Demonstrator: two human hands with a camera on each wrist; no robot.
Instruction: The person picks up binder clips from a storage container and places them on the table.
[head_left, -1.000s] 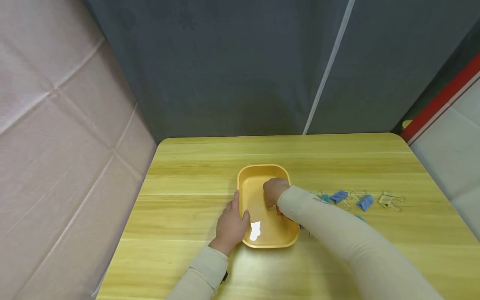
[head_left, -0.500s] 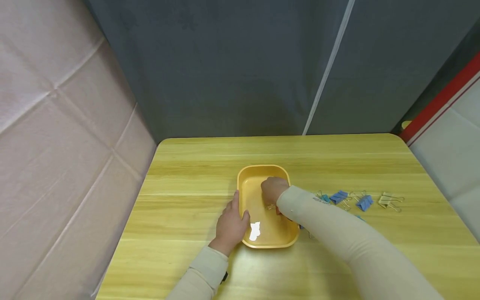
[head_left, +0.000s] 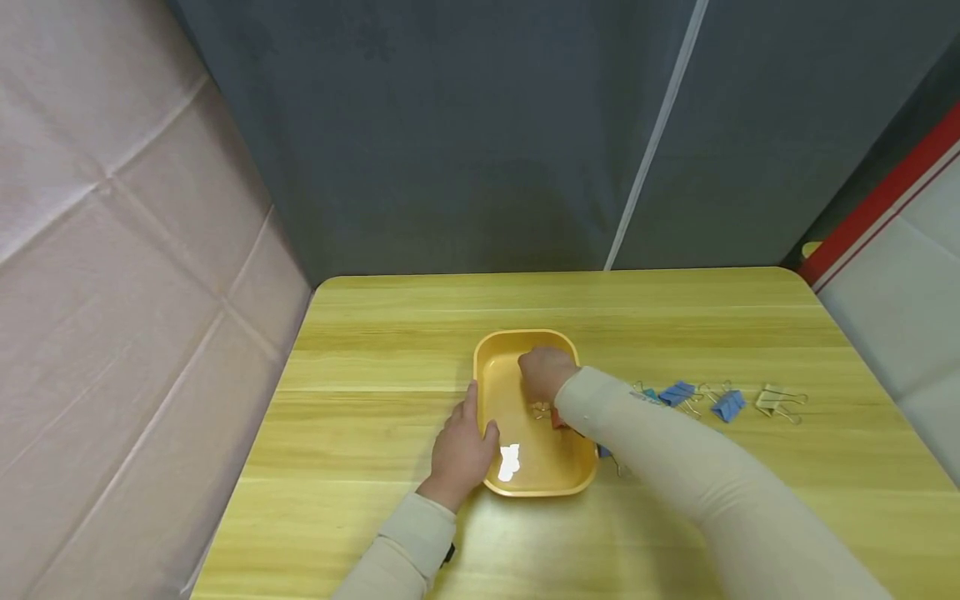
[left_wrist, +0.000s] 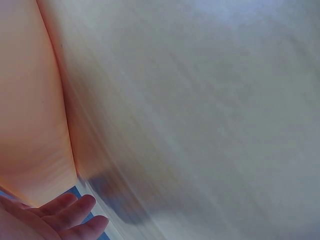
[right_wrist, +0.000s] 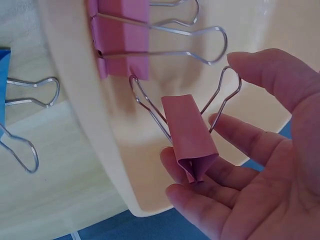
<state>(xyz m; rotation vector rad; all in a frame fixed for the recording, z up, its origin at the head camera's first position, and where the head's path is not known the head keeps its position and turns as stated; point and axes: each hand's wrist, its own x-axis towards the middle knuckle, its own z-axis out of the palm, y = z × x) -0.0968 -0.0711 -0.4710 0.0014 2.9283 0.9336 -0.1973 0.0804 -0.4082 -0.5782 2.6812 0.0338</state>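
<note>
In the head view, a yellow tray [head_left: 537, 490] stands on the table. My left hand [head_left: 462, 454] rests against its left side, thumb over the rim and fingers stretched along the outside; those fingers [left_wrist: 75, 220] look loosely extended in the left wrist view. Inside the tray, my right hand [head_left: 547, 375] holds a pink binder clip [right_wrist: 189, 132]. The right wrist view has my thumb on one wire handle and the other fingers curled beneath the body. A second pink binder clip [right_wrist: 120, 40] sits by the tray's wall, handles pointing inward.
Right of the tray lie blue binder clips [head_left: 728, 406], a teal one [head_left: 649, 395] and a pale yellow one [head_left: 770, 398]. Another blue clip [head_left: 604, 452] is partly hidden by the right sleeve [head_left: 675, 450]. A dark panel [head_left: 465, 167] rises behind the table [head_left: 390, 333].
My right hand has shifted slightly left and toward the tray's far end, showing more of a pink clip beneath it. My left hand and the tray stay nearly still.
</note>
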